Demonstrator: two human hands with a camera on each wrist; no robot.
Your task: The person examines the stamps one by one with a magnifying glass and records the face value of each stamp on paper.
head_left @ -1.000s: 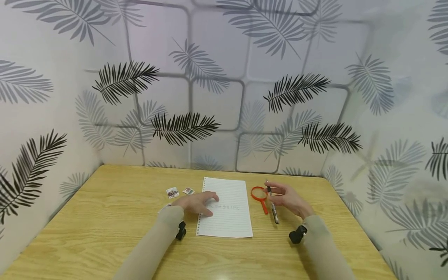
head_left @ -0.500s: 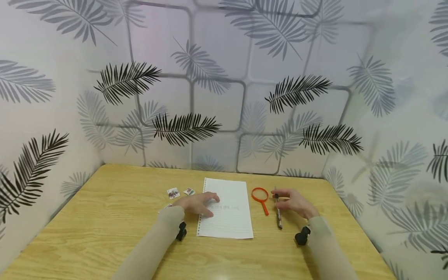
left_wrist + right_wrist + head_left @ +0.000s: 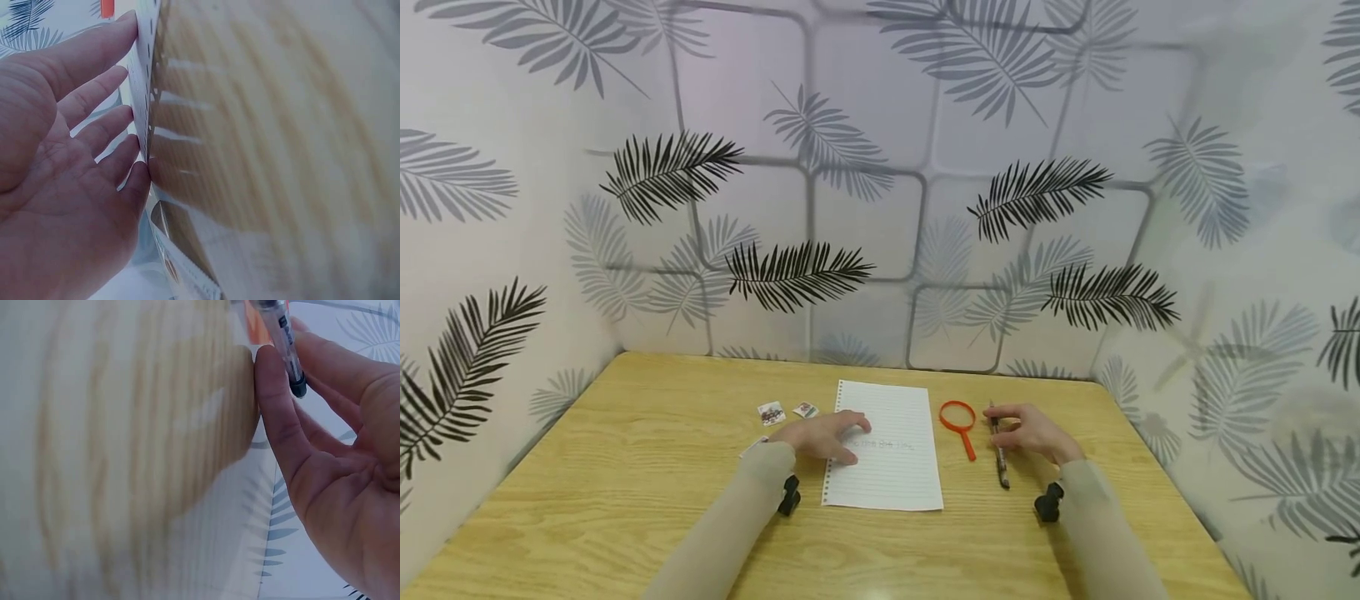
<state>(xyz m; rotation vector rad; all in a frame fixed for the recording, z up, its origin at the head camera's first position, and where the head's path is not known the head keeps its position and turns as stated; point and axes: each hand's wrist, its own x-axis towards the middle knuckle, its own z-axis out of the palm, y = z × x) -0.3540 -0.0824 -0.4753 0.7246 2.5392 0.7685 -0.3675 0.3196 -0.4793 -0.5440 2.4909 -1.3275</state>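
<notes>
My left hand (image 3: 817, 435) rests on the left side of a lined sheet of paper (image 3: 887, 483), fingers spread over it. In the left wrist view, the fingertips of that hand (image 3: 75, 144) touch the sheet near its punched holes. A faint row of handwriting crosses the middle of the page. To the right of the paper, my right hand (image 3: 1033, 433) holds a pen (image 3: 1002, 468) between thumb and fingers, low over the table. The right wrist view shows the pen's clear barrel (image 3: 287, 353) with a dark end, between the thumb and fingers.
A red magnifying glass (image 3: 970, 446) lies between the paper and the pen. Left of the sheet are small picture cards, one (image 3: 771, 413) flat, another (image 3: 806, 409) near the paper, a third partly behind the left wrist. The wooden table (image 3: 625, 467) meets a leaf-patterned backdrop (image 3: 865, 333).
My right hand has carried the pen to the right, away from the magnifying glass, and lowered it toward the table. My left hand has stayed on the paper.
</notes>
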